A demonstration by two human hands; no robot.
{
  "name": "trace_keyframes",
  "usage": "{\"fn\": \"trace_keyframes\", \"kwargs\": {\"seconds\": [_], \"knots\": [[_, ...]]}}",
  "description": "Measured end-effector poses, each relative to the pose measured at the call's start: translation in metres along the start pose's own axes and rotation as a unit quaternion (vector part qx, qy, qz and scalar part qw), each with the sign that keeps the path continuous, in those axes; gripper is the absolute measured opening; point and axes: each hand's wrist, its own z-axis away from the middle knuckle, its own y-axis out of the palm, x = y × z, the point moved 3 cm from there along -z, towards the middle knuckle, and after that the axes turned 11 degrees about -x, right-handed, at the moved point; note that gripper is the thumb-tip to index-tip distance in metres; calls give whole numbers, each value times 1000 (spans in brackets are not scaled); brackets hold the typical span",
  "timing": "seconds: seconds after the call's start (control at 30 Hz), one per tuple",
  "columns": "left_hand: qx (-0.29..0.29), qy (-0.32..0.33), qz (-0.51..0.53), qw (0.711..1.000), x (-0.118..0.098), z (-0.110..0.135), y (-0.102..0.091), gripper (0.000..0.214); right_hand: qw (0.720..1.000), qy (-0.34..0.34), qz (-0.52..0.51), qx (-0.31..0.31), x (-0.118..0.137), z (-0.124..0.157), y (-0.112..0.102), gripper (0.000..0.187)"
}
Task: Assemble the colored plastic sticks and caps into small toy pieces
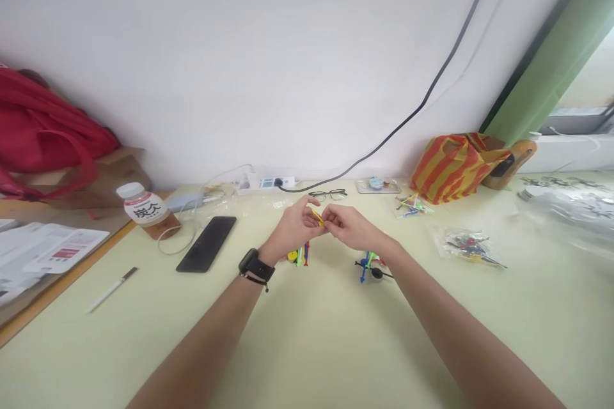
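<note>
Both hands meet above the middle of the table [307, 332] around a small yellow plastic piece [317, 217]. My left hand [295, 225], with a black watch [257, 263] at its wrist, pinches the piece from the left. From the right, my right hand [352, 227] has its fingertips closed on the same piece, hiding part of it. Below my left hand lie small yellow, green, red and blue plastic parts [300, 255]. Under my right wrist is another little group of blue, green and black parts [370, 266].
Left stand a drink bottle [148, 211], a black phone [207, 244] and a pen [112, 289]. Glasses [328, 194] and a power strip [266, 184] lie near the wall. At right are bagged parts [470, 246], a striped bag [448, 166] and clear plastic packaging [575, 208].
</note>
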Motion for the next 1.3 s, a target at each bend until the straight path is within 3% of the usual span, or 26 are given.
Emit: {"fn": "trace_keyframes", "kwargs": {"seconds": [0.23,0.4,0.57,0.7,0.87,0.97,1.17,1.3], "knots": [[42,43,0,998,-6,1,2,54,987,102,-126,12,-13,-1,2,10],[21,60,-45,997,-1,0,1,45,996,79,3,-47,-20,-2,-3,8],[68,42,-111,991,9,3,8,23,985,83,144,37,-34,0,-12,29],[105,50,-196,974,14,7,11,14,975,64,203,58,-34,3,-32,25],[98,105,-273,951,13,7,2,15,951,48,175,250,-19,15,-49,22],[104,116,-303,940,14,7,2,18,933,84,173,303,-12,21,-52,21],[54,154,-372,914,11,8,5,22,904,155,221,331,-10,24,-45,21],[37,154,-363,918,6,7,-1,27,903,161,228,327,-11,23,-42,19]]}}
